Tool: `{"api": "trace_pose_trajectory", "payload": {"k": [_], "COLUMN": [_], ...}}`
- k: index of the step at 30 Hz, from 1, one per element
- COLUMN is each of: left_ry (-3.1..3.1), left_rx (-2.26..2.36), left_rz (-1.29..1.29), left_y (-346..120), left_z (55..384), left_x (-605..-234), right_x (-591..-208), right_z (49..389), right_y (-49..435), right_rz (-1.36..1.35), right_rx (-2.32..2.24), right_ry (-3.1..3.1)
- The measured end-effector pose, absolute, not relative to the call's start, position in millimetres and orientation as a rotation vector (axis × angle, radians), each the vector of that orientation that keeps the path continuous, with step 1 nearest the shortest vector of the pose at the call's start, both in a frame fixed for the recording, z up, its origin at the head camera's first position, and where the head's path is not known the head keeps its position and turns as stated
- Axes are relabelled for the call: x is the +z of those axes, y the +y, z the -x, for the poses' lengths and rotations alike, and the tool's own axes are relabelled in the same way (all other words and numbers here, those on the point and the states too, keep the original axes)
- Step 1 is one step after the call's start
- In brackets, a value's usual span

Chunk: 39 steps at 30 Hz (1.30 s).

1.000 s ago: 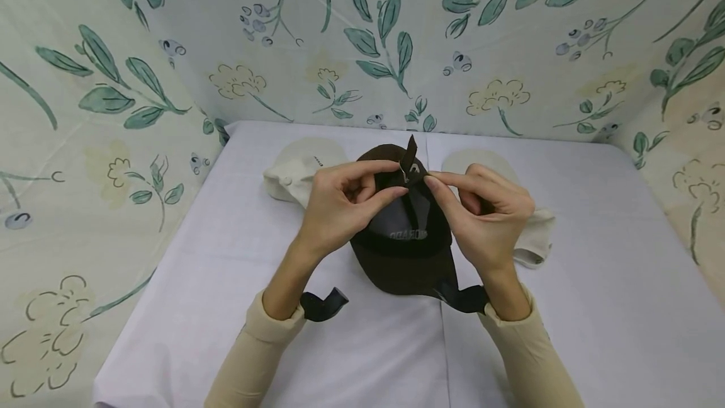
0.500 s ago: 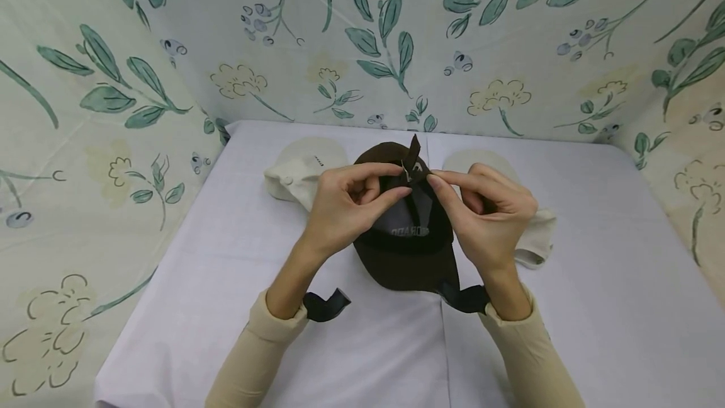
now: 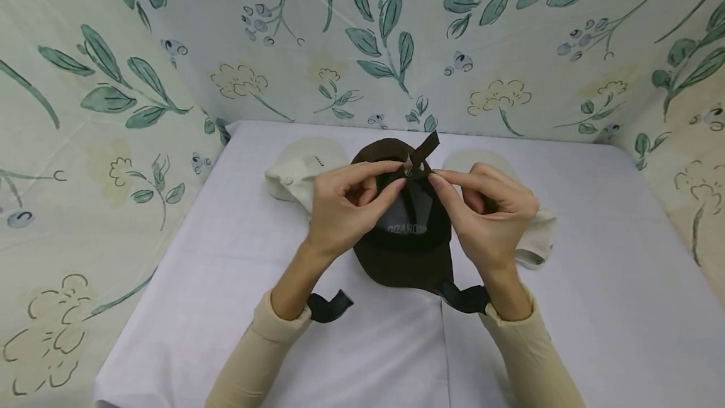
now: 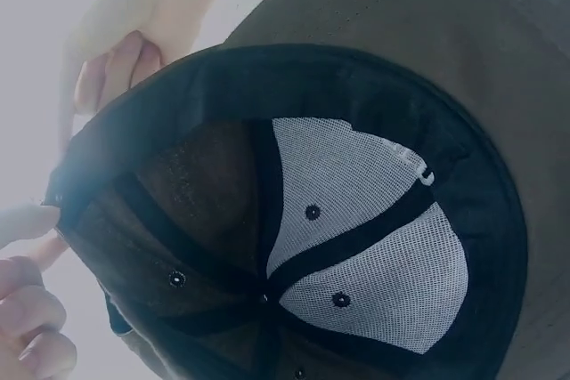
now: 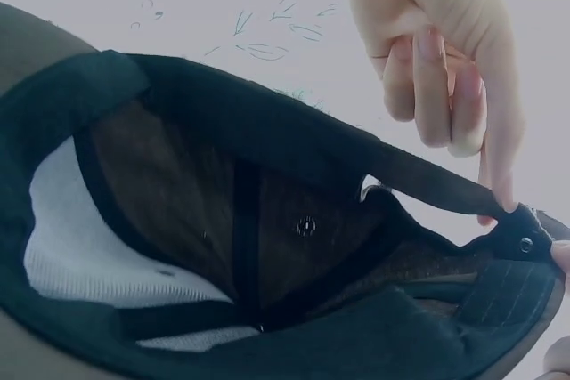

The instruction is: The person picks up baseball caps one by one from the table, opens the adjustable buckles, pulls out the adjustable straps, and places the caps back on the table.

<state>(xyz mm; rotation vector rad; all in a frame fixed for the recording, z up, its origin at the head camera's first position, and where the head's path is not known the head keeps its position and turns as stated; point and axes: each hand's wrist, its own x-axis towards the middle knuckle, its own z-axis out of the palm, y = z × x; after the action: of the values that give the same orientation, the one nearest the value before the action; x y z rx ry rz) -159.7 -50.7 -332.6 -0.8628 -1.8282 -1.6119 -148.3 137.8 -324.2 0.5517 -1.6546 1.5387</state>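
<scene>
A dark brown baseball cap (image 3: 404,266) is held up with its inside and brim toward me. Thumb and forefinger of my left hand (image 3: 345,206) pinch the back strap near its metal buckle; the strap's loose end (image 3: 426,147) sticks up to the right. My right hand (image 3: 493,206) pinches the cap's back edge beside the strap opening. Close up in the left wrist view, my left hand (image 4: 31,313) is at the edge of the cap (image 4: 205,184), whose lining has light mesh panels. The right wrist view shows the narrow strap (image 5: 427,175) across the opening.
Two pale caps lie farther back on the white cloth-covered table (image 3: 187,282): a left cap (image 3: 289,175) and a right cap (image 3: 535,238), partly behind my hands. Patterned fabric (image 3: 340,49) hangs behind the table. Black bands (image 3: 328,306) sit at my wrists.
The strap's loose end has swung to the right and shows more length above the fingers. The cap has tilted slightly, its brim rising a little. Both hands keep their pinches.
</scene>
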Motion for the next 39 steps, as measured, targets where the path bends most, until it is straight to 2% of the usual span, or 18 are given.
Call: {"api": "trace_pose_trajectory", "payload": {"k": [13, 29, 39], "left_ry": [-1.697, -1.725, -1.761], "left_rx": [-1.258, -1.212, -1.221], "left_rz": [0.858, 0.855, 0.842], "left_y": [-47.9, -49.3, -51.0], "left_z": [160.9, 160.8, 160.9], "left_x": [-334.7, -336.1, -335.3], "right_x": [-326.1, -333.8, -338.2], "right_z": [148.6, 155.7, 159.1], "right_y": [137.1, 134.8, 129.2], "right_rz": [-0.586, -0.750, -0.806], "right_rx": [1.541, 1.464, 1.238], "right_ry": [-1.667, -1.715, -1.605]}}
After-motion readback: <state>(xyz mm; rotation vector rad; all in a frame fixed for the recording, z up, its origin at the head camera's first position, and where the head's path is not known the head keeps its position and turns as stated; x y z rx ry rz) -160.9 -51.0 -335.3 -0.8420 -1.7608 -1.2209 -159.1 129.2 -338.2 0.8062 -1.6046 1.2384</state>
